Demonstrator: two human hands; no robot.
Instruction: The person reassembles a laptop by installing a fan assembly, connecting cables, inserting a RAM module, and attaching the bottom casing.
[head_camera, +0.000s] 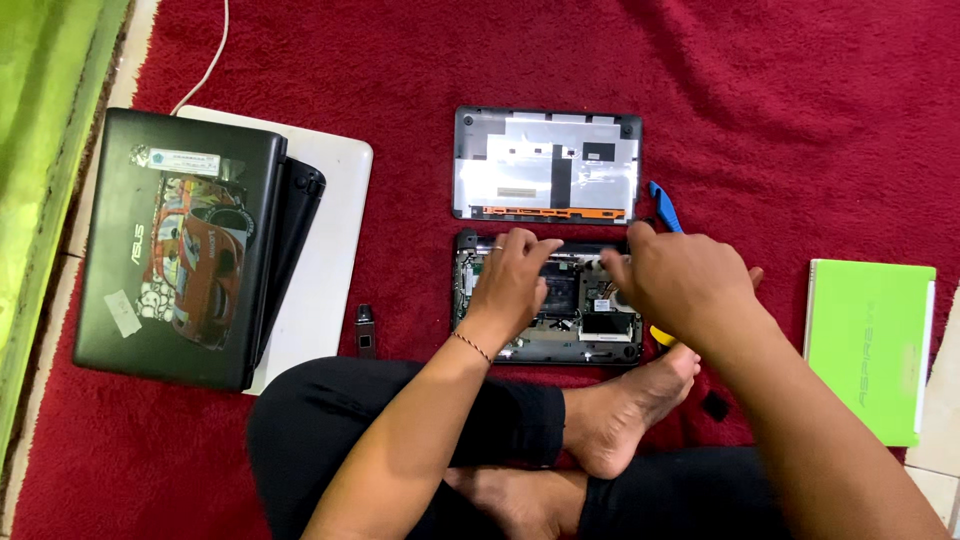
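Item 1: opened netbook chassis (547, 345), bottom cover off, circuit board and components exposed; lies on the red carpet (780, 90) directly in front of the seated person's crossed legs.

Item 2: left hand (512, 275), ring on one finger, thin bracelet at the wrist; rests palm-down on the left half of the chassis, fingers (520, 240) spread loosely and touching its far edge, holding nothing that can be seen.

Item 3: right hand (680, 280), over the right half of the chassis, fingers curled downward toward the board; whether they pinch anything cannot be told, as the back of the hand hides the tips.

Item 4: detached bottom cover (547, 165), grey inside face up, orange strip along its near edge; lies just beyond the chassis, apart from it.

Item 5: blue plastic pry tool (665, 205), beside the cover's right near corner, partly behind the right hand.

Item 6: black laptop (175, 245), closed, stickers on lid; stacked over a white laptop (335, 220), at left.

Item 7: green netbook (868, 345), closed, at right.

Item 8: small black oblong part (366, 331), on the carpet, left of the chassis.
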